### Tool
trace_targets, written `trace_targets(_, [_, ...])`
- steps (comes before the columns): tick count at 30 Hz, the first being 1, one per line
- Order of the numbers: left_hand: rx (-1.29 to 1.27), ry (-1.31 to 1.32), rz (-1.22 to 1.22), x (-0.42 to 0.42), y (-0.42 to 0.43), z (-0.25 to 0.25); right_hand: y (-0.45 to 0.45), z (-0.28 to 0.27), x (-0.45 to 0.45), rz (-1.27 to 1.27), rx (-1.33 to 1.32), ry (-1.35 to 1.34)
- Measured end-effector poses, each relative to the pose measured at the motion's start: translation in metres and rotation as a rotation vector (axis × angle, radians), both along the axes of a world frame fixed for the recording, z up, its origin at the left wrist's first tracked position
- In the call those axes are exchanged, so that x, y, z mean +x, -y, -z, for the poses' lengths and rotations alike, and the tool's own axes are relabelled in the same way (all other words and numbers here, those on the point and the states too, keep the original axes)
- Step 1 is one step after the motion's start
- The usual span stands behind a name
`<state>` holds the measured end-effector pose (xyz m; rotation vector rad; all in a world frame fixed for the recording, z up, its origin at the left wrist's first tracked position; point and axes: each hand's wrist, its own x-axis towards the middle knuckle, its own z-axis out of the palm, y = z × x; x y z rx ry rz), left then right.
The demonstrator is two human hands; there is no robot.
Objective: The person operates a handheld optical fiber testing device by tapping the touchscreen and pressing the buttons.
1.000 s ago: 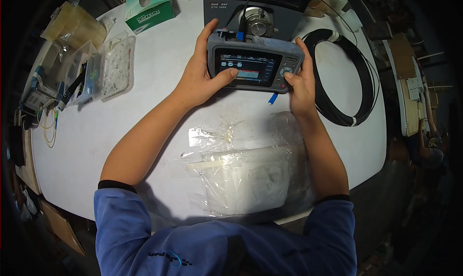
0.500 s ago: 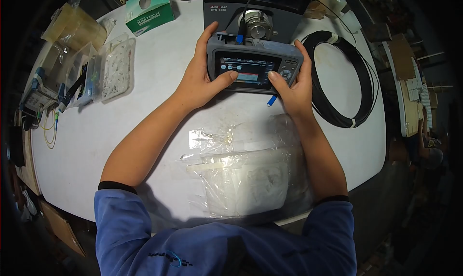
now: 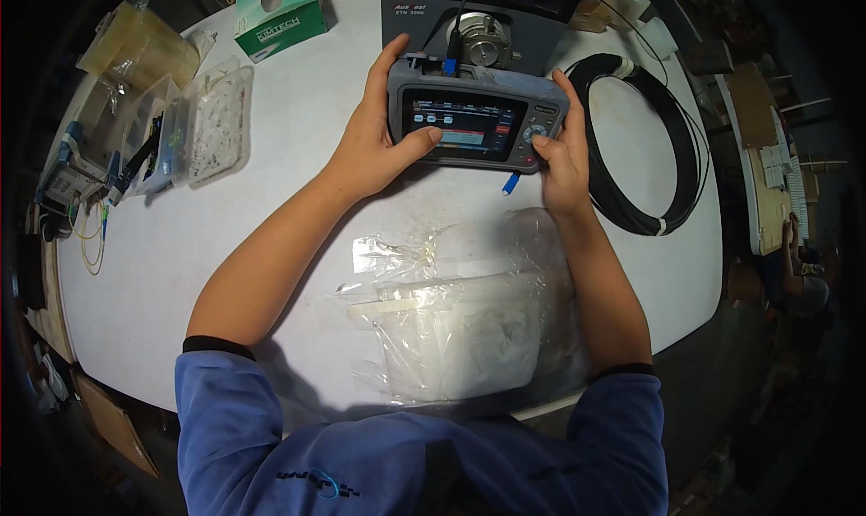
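Observation:
A grey handheld tester (image 3: 469, 152) with a lit screen is held up between both hands, over the far half of the white table. My left hand (image 3: 372, 146) grips its left end, thumb lying on the screen's lower left. My right hand (image 3: 566, 160) grips the right end, with the thumb on the round keypad. A blue connector (image 3: 449, 67) on a black cable is plugged into the tester's top edge. Below the tester's lower edge a small blue cap (image 3: 511, 184) shows. Behind it stands a dark machine (image 3: 419, 31) with a round metal fixture (image 3: 484, 45).
A black cable coil (image 3: 603, 196) lies at the right. Clear plastic bags (image 3: 460, 345) lie near my body. At the left are a green tissue box (image 3: 284, 31), plastic trays (image 3: 216, 124) and another instrument (image 3: 77, 169). A co-worker (image 3: 803, 281) is at the far right.
My right thumb has moved right, from the screen's edge onto the keypad. The small blue cap has shifted slightly. My left hand keeps its grip on the tester.

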<state>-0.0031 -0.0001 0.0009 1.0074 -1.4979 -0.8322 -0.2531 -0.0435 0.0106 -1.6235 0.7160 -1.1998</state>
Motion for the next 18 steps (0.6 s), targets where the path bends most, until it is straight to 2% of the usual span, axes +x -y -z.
trace_targets(4, [0.082,-0.038,0.023,0.001,-0.002,-0.004,-0.002,-0.002,-0.001,-0.001,0.022,-0.008])
trace_targets(10, [0.008,0.043,-0.017,0.001,-0.002,-0.006,-0.001,-0.002,-0.001,0.000,0.021,-0.007])
trace_targets(18, [0.039,0.050,0.034,0.003,-0.003,-0.008,-0.001,0.000,-0.001,-0.011,0.034,0.017])
